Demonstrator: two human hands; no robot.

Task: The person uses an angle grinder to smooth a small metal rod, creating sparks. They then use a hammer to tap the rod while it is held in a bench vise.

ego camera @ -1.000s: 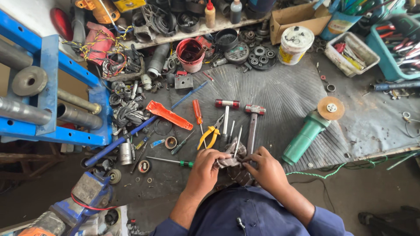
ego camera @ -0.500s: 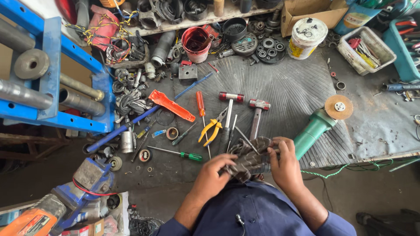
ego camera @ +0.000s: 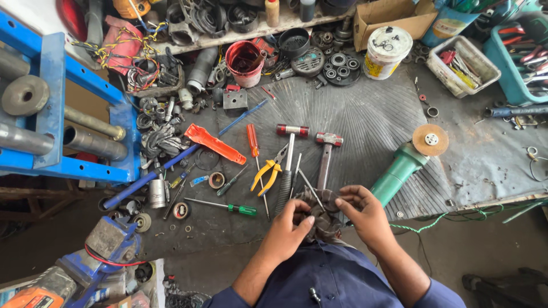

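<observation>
Rag-wrapped part (ego camera: 324, 215), a dark greasy bundle with a thin metal rod poking out toward the upper left, sits between both hands at the near edge of the worktop (ego camera: 365, 114). Left hand (ego camera: 290, 228) is closed around its lower left side, thumb on top. Right hand (ego camera: 364, 212) pinches its upper right edge with curled fingers. Both hands touch it; neither is clearly nearer. Rod's long axis runs diagonally away from the body.

Around the hands, largest first:
- blue steel frame (ego camera: 54, 114) with grey pipes, far to the left
- green angle grinder (ego camera: 406, 164), just right of the right hand, disc end pointing away
- two red-headed hammers (ego camera: 326, 162), handles reaching down to just beyond the bundle
- yellow-handled pliers (ego camera: 268, 170), beyond the left hand
- green-handled screwdriver (ego camera: 224, 207), left of the left hand

Hammer handles crowd the space directly ahead.
</observation>
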